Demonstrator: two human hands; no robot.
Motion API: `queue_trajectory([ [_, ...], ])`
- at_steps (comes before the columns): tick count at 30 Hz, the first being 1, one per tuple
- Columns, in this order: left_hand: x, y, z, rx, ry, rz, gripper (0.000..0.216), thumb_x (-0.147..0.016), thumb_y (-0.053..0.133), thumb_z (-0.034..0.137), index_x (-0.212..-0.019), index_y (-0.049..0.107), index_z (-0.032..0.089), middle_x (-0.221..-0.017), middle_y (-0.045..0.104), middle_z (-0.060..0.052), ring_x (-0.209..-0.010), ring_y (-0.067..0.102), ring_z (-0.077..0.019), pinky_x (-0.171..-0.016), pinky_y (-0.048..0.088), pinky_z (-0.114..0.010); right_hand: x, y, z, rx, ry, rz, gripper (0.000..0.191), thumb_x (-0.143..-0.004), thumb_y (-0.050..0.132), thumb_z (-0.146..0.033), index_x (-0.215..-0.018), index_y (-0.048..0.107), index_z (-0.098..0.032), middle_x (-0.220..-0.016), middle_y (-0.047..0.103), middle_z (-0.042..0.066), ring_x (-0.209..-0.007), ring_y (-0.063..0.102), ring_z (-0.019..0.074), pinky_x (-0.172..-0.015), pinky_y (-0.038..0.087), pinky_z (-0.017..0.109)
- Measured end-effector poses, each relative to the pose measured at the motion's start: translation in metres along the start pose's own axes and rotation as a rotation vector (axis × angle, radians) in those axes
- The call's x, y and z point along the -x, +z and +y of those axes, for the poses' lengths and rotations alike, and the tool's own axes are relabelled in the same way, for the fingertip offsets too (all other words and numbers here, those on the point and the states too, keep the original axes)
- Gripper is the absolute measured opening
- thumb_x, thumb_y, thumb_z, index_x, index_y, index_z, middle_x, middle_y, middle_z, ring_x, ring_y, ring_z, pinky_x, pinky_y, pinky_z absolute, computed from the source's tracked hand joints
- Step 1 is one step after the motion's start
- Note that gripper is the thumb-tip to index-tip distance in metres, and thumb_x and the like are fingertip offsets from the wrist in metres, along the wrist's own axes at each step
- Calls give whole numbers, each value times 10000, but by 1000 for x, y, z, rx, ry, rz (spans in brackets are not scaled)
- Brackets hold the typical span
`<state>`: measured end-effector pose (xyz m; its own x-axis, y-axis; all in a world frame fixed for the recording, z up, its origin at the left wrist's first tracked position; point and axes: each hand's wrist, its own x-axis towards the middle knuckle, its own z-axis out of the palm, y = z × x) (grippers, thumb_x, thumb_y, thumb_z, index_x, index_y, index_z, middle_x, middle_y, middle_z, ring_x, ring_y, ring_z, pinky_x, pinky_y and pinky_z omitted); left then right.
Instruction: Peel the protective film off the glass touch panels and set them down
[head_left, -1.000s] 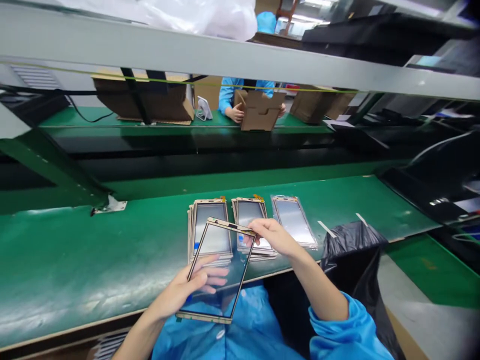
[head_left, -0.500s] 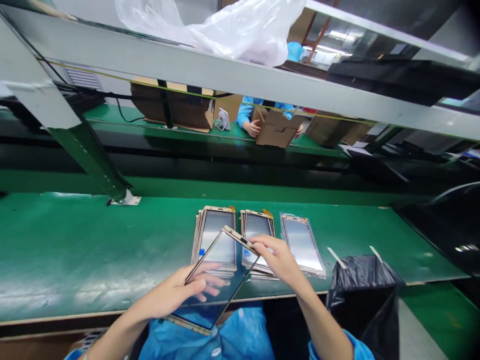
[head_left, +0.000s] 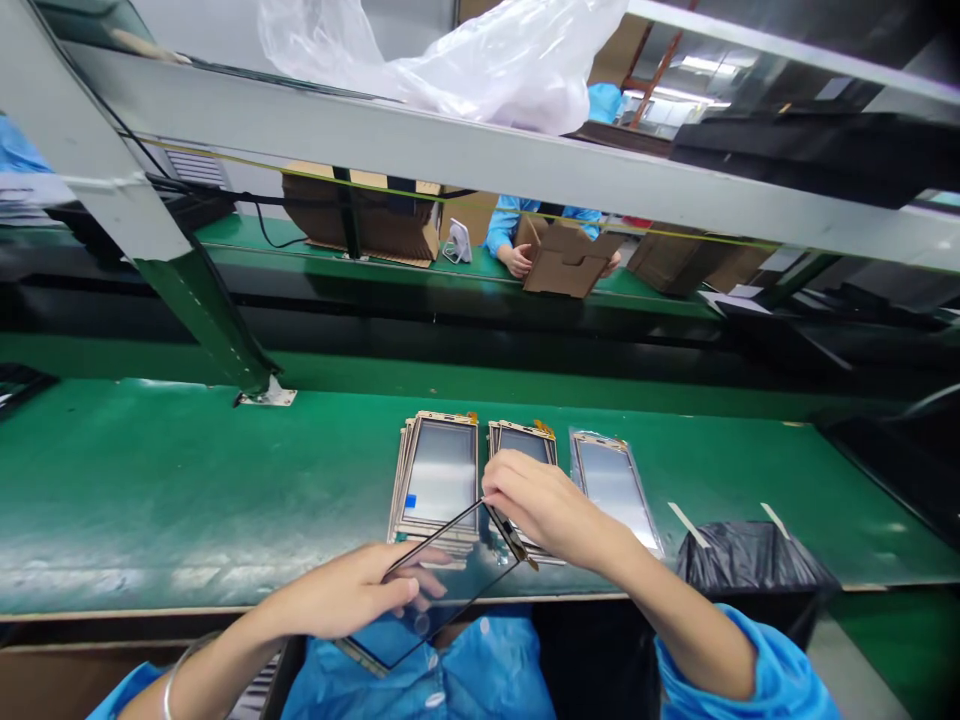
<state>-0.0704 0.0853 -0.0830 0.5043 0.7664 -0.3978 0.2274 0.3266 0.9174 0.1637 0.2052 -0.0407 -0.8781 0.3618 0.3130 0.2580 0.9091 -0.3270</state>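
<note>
My left hand (head_left: 360, 592) grips a thin glass screen panel (head_left: 442, 590) with a gold rim by its left edge, fingers under the glass. My right hand (head_left: 536, 505) pinches the panel's top right corner, fingers closed. The panel lies nearly edge-on, low over the front edge of the green bench (head_left: 187, 490). Behind it rest two stacks of like panels, the left stack (head_left: 439, 480) and the middle stack (head_left: 525, 445), and one panel in a clear sleeve (head_left: 615, 485) to the right.
A black bin bag (head_left: 750, 570) hangs at the bench's front right. A grey shelf beam (head_left: 450, 140) with a clear plastic bag (head_left: 465, 60) runs overhead. Across the far bench a person in blue (head_left: 517, 235) handles a cardboard box (head_left: 566, 260).
The panel has tipped from facing me to nearly flat and edge-on. My right hand shifted along its top edge to the corner. My view rose a little.
</note>
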Motion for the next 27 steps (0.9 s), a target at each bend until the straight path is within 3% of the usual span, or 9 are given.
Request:
queue_trajectory([
  [5,-8,-7,-6,226,17,-118,414,-898,530,384,-1266,529,193,-1144,681,-133,-986,665,-241,-780,517,-327,17,14,2,88,-77,267,218,-965,367,-139,-865,552,-197,-853,601,75,-734,537,169,-601,407,267],
  [9,-13,-18,-12,370,13,-142,426,-875,571,405,-1236,527,184,-1133,685,-151,-956,683,-260,-723,522,-321,36,12,-6,-567,149,289,129,-982,399,-209,-886,485,-221,-925,634,78,-718,614,158,-610,485,277],
  [11,-14,-23,-14,409,6,-139,422,-861,590,391,-1223,528,182,-1117,694,-142,-945,686,-268,-696,522,-316,48,5,-11,-917,271,258,124,-994,406,-246,-875,440,-231,-838,659,54,-609,620,150,-529,483,261],
  [13,-12,-28,-16,442,9,-120,425,-845,607,391,-1205,534,177,-1095,703,-135,-934,688,-271,-697,521,-321,62,-8,-12,-1067,323,328,125,-991,438,-277,-871,439,-241,-699,648,19,-526,597,149,-478,463,248],
  [16,-10,-34,-17,441,-8,-48,456,-835,609,405,-1219,519,175,-1106,696,-140,-953,682,-276,-720,519,-322,82,-30,-8,-1009,317,617,109,-977,483,-297,-876,486,-256,-547,558,-28,-404,490,119,-402,391,212],
  [19,-10,-33,-12,354,-33,-21,498,-839,591,439,-1248,496,170,-1135,679,-153,-983,671,-276,-727,521,-317,83,-41,2,-682,344,875,59,-927,566,-253,-882,529,-251,-592,546,-25,-459,490,122,-428,400,218],
  [21,-11,-26,-4,232,-39,-28,481,-869,545,434,-1258,499,156,-1145,673,-152,-990,663,-266,-765,518,-327,70,-37,8,-448,375,740,53,-883,602,-203,-901,565,-235,-725,582,4,-596,545,141,-539,453,249],
  [24,-10,-14,10,-55,-49,-31,404,-908,480,343,-1275,523,180,-1139,683,-91,-1015,639,-247,-851,488,-325,42,-23,10,-329,312,241,113,-861,603,-170,-966,590,-212,-848,557,21,-722,543,153,-652,462,274],
  [27,-5,-6,22,-336,-4,11,366,-913,463,275,-1265,563,256,-1190,662,-10,-1071,599,-232,-944,417,-303,21,-12,6,-319,244,-72,161,-835,638,-112,-964,584,-191,-882,527,18,-780,525,152,-688,442,266],
])
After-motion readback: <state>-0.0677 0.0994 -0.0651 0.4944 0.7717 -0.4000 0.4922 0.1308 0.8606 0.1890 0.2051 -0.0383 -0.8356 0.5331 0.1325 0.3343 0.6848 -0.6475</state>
